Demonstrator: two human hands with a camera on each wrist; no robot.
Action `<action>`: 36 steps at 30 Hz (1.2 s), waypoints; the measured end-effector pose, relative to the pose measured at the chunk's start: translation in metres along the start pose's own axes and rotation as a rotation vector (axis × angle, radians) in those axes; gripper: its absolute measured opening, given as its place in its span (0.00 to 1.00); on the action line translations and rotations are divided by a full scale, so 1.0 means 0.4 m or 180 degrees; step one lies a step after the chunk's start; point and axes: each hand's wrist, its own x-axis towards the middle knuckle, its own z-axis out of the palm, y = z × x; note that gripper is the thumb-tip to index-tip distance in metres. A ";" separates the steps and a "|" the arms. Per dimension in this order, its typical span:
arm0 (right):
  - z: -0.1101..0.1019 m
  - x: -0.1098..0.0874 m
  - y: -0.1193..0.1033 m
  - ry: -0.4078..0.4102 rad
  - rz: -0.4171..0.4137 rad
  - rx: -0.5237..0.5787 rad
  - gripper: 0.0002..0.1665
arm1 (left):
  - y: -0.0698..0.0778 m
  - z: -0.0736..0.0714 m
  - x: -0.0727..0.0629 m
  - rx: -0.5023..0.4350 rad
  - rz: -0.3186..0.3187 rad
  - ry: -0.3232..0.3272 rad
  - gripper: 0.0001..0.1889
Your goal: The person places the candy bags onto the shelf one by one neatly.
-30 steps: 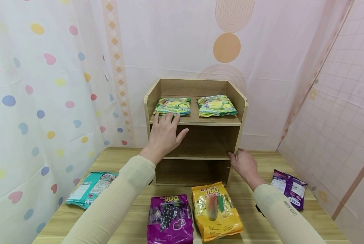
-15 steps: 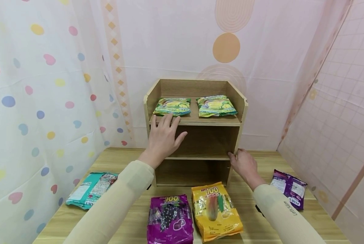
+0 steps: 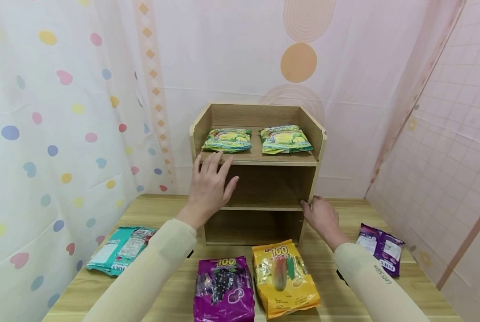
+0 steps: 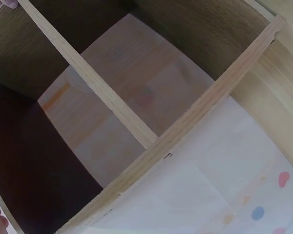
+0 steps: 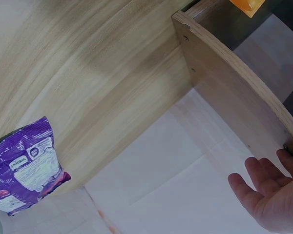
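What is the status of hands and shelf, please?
Left hand open, before shelf. Right hand grips shelf's right side. Green packs on top. Purple bag, yellow bag in front.

The person wears long, close-fitting cream sleeves in a finely ribbed knit, leaving the left hand (image 3: 208, 188) and right hand (image 3: 322, 219) bare. On the right sleeve (image 3: 364, 275) I can read small dark lettering (image 3: 382, 274), "Lets Slim", with a black piece (image 3: 342, 277) at its inner edge. Opposite it, the left sleeve (image 3: 143, 277) shows a tiny black tab (image 3: 190, 254) and a faint greenish patch (image 3: 172, 245).
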 end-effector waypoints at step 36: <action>-0.005 -0.001 -0.003 0.0008 0.0010 -0.0032 0.27 | -0.074 -0.005 -0.093 -0.0198 -0.0234 0.0690 0.19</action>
